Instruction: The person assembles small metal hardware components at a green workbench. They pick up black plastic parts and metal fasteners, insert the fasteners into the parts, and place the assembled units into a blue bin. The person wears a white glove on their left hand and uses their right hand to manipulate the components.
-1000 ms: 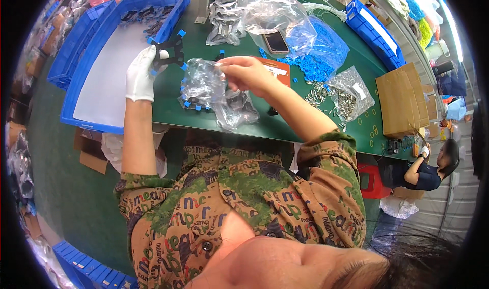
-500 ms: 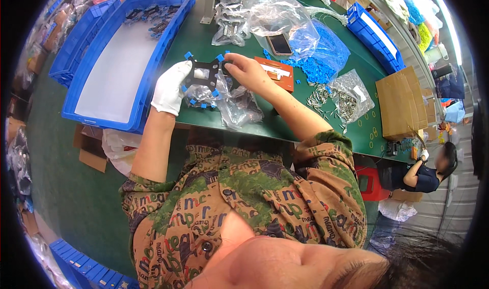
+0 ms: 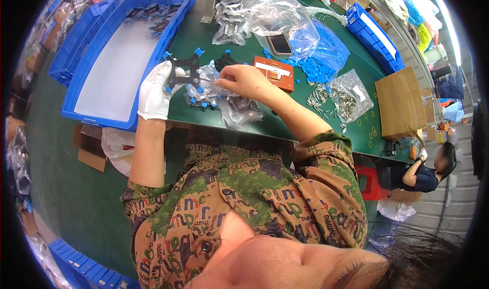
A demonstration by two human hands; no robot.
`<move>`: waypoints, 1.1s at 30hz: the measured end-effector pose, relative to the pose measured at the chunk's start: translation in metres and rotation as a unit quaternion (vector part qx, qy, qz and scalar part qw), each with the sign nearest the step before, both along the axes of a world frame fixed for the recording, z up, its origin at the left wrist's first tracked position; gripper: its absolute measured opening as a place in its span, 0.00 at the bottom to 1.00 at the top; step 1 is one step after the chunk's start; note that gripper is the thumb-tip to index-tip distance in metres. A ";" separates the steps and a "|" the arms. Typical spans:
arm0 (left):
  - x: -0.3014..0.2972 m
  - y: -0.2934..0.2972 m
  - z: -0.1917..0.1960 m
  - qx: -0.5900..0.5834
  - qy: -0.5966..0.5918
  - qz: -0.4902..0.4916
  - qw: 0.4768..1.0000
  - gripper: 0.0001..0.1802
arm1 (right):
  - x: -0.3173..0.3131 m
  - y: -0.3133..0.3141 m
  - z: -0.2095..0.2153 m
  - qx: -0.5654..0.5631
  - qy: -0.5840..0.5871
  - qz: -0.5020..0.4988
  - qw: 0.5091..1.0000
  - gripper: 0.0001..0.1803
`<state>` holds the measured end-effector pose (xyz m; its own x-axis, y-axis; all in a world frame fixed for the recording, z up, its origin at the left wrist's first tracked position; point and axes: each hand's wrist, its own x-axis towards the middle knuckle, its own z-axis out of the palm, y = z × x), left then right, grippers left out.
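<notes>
Far left on the green bench (image 3: 356,131) stands a blue tray (image 3: 117,93), its floor mostly bare, with a small heap of dark parts (image 3: 153,16) at its far end.

Just right of the tray, the left hand (image 3: 155,87), in a white glove, is closed on a black frame (image 3: 183,71) with blue caps at its corners, held clear above the bench edge. The frame is upright enough to show its open centre.

Next right, the bare right hand (image 3: 244,80) rests on a clear plastic bag (image 3: 224,98) of dark and blue pieces, fingertips pinched together at the bag's top; whether they hold a small piece or only the film cannot be told. The bag lies touching the bench between the two hands, just beside the frame.

Judgement on the step in hand: a piece appears to be drawn from the bag for fitting to the frame. To do it well, the gloved grip should stay on the frame's edge, leaving the corners free, and the pinch should lift one piece only, clear of the film.

Further right lie an orange box (image 3: 275,74), a phone (image 3: 280,44), a large bag of blue caps (image 3: 321,54), a bag of metal pins (image 3: 346,93) and a brown carton (image 3: 402,105). A second person (image 3: 423,169) sits at the far right
</notes>
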<state>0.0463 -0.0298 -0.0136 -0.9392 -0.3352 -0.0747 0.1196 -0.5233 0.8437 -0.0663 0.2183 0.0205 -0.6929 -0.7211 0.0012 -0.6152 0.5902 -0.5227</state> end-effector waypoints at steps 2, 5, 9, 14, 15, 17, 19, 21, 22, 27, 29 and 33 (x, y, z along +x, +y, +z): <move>0.008 -0.005 -0.001 -0.001 0.011 0.010 1.000 0.10 | -0.002 -0.002 0.003 -0.015 -0.003 -0.030 0.999 0.27; 0.016 -0.009 0.003 0.017 0.019 0.022 0.999 0.10 | -0.030 -0.007 0.000 -0.075 0.020 -0.065 0.995 0.29; 0.019 -0.012 0.000 0.014 0.013 0.034 0.999 0.11 | -0.038 -0.022 -0.002 -0.023 0.051 -0.057 0.997 0.33; 0.023 -0.014 -0.003 0.036 0.037 0.046 0.998 0.10 | -0.039 -0.040 -0.010 -0.068 0.053 0.023 0.996 0.25; 0.025 -0.014 -0.003 0.042 0.043 0.050 0.997 0.10 | -0.047 -0.039 -0.007 -0.143 0.042 0.035 0.988 0.17; 0.041 -0.017 0.009 0.053 0.039 0.087 0.994 0.10 | -0.054 -0.036 0.044 -0.288 -0.102 0.011 0.952 0.12; 0.060 -0.020 0.015 0.070 0.030 0.127 0.989 0.10 | -0.051 -0.014 0.114 -0.466 -0.211 0.120 0.851 0.19; 0.065 -0.028 0.008 0.092 0.070 0.136 0.984 0.11 | -0.034 -0.004 0.136 -0.581 -0.232 0.095 0.774 0.15; 0.061 -0.031 0.004 0.125 0.087 0.123 0.981 0.11 | -0.022 0.004 0.152 -0.630 -0.226 0.079 0.738 0.13; 0.056 -0.037 0.005 0.074 0.025 0.157 0.984 0.13 | -0.051 -0.048 0.110 0.090 0.123 0.051 0.987 0.16; 0.061 -0.029 0.010 0.011 -0.031 0.173 0.984 0.14 | -0.038 -0.049 0.120 -0.115 0.039 0.055 0.991 0.16; 0.051 -0.022 0.011 0.148 0.053 0.135 0.978 0.12 | -0.026 -0.062 0.067 -0.219 -0.160 0.061 0.960 0.13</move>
